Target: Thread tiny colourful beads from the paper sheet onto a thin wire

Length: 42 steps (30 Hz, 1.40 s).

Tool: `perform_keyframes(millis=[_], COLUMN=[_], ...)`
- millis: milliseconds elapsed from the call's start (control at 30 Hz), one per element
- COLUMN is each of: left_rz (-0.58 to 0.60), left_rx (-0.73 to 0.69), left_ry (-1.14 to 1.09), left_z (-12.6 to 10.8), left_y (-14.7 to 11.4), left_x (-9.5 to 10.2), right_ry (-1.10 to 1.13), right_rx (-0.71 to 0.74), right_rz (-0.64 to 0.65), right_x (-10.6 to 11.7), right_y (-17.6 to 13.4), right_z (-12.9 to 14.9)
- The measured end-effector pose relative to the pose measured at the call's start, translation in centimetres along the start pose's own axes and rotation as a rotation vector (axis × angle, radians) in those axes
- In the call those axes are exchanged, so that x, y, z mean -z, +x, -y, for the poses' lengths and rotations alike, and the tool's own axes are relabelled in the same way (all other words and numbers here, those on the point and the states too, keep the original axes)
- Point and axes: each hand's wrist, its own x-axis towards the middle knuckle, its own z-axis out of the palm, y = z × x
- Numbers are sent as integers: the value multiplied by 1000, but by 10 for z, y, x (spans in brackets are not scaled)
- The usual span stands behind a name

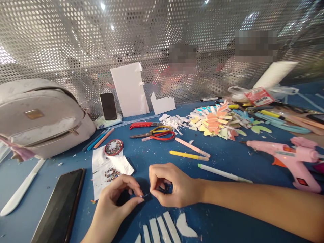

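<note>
My left hand [117, 199] pinches a tiny bead [141, 196] between thumb and forefinger. Close beside it, my right hand [174, 185] is closed in a pinch on a thin wire-like strand [147, 194], which spans the short gap between both hands' fingertips. Whether the strand is wire, thread or a needle is too fine to tell. Behind my left hand, small multicoloured beads [112, 174] lie on a white paper sheet [98, 168]. A round red-rimmed container [113, 147] of more beads sits on that sheet. White cut strips [162, 229] lie in front of my hands.
A phone [59, 206] and a white plastic knife [21, 192] lie left, before a backpack [43, 118]. Scissors [154, 133], markers [188, 155] and coloured scraps [215, 121] spread behind my hands. A pink glue gun [288, 155] rests right. A perforated metal screen [152, 40] stands behind.
</note>
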Motion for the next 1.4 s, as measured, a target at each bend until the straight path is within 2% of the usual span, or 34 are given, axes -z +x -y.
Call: perform_keyframes(millis=[267,533,733,933,1167,1400], left_rz=[-17,-59,-72,-57,27,39], left_rx=[-5,-41,-53,-68,-171,-203], left_ry=[-12,-22,-15,-1,149,206], left_z=[-3,-6,-5,-2,3,2], left_y=[-1,-2,-3,-3,-1,0], left_x=[-1,-4,-6,-4,4,5], right_ry=[-35,-151,-205,-234,-358,-531], right_rx=[25,121,168,212,300,329], right_rz=[10,-1,-47,-73,-105,-73], right_x=[-1,-4,-5,-6,-9,-9], right_y=[-1,-3,-3,-4,-3,-5], right_z=[-2,-8,-8,-9,-9,-10])
